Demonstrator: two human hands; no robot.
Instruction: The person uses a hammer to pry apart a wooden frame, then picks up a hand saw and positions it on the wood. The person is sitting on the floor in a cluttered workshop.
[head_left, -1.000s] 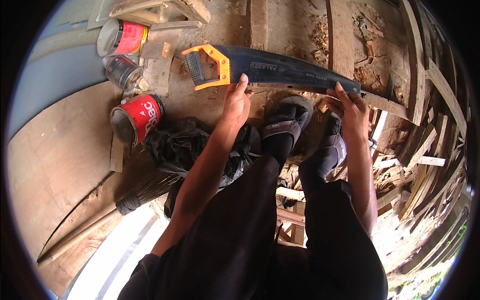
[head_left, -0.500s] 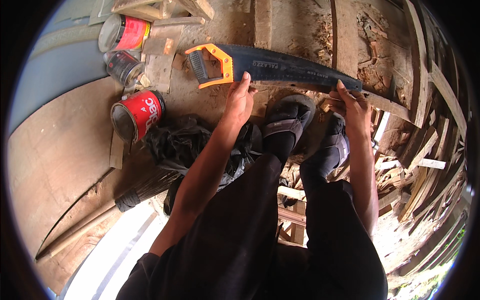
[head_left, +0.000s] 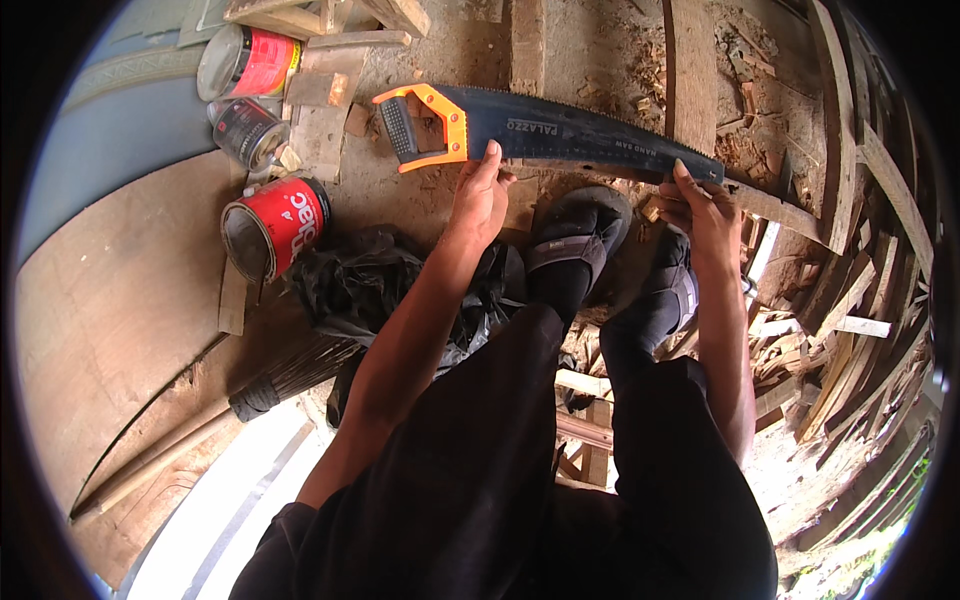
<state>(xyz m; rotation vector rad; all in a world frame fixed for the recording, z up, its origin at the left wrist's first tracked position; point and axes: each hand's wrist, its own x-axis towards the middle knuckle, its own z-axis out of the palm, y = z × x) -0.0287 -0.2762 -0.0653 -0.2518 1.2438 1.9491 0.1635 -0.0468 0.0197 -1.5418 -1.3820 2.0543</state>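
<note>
A hand saw (head_left: 580,135) with a dark blade and an orange-and-black handle lies crosswise in front of me, held up above the ground. Its handle points left, and its toothed edge faces away from me. My left hand (head_left: 480,200) pinches the blade's near edge close to the handle, thumb on top and fingers underneath. Near the blade's narrow tip, my right hand (head_left: 703,205) grips the same edge, its thumb resting on the blade. Fingers of both hands are partly hidden under the saw.
Three used cans stand or lie at the left, among them a red can (head_left: 290,225). Black plastic (head_left: 370,285) is bunched by my left forearm. A wooden beam (head_left: 690,75) lies beyond the saw. Scrap wood (head_left: 850,300) is piled right, and my shoes (head_left: 580,230) are below.
The saw's handle end has dipped very slightly to the right. Both hands keep their hold, almost unmoved.
</note>
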